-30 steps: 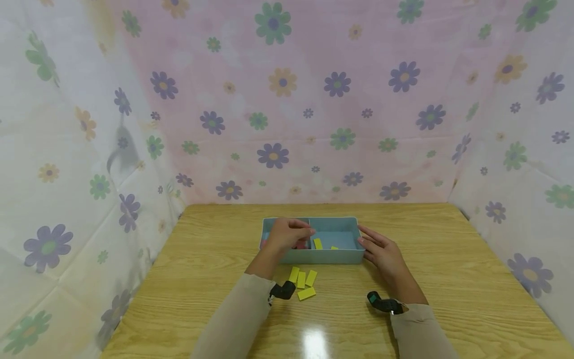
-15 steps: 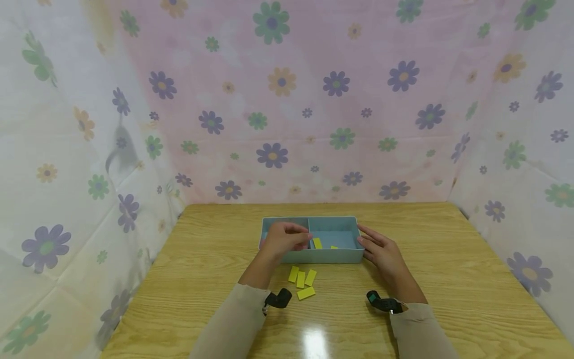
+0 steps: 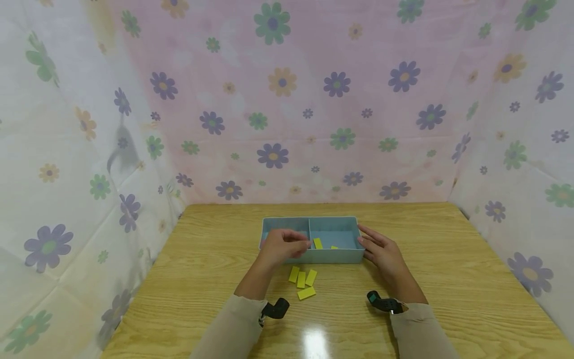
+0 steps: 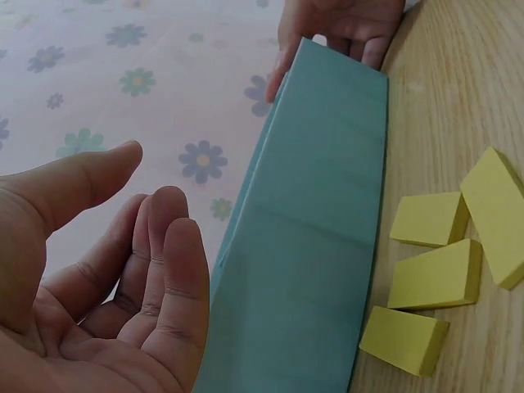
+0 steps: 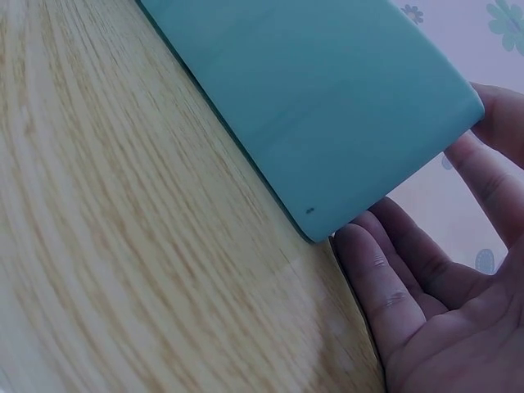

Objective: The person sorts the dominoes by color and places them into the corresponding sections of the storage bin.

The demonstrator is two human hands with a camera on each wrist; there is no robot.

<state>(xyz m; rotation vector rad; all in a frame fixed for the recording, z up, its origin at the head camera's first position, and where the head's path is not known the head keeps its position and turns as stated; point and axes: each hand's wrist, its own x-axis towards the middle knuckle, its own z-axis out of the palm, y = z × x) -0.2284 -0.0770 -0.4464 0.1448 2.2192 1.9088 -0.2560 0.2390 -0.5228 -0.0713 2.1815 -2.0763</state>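
Observation:
A blue-green box [image 3: 334,257] with two compartments sits on the table. My left hand [image 3: 281,248] hovers over the front wall of its left compartment, covering much of that side. The left wrist view shows this hand [image 4: 123,286] with loosely curved fingers, thumb apart and nothing held. At the box's right end, the extended fingers of my right hand [image 3: 385,257] rest against the end wall and corner, also seen from the right wrist, where the box wall [image 5: 327,106] rises beside the fingers. A yellow block [image 3: 318,244] leans inside the right compartment, with another yellow block [image 3: 334,247] mostly hidden nearby.
Several yellow blocks [image 3: 307,293] lie loose on the wooden table [image 3: 215,249] in front of the box, between my forearms. Flower-patterned cloth [image 3: 287,99] hangs behind the table and along both sides.
My left hand has drawn back from over the left compartment towards its front wall, and its forearm has shifted left. The right hand, box and yellow blocks stay put.

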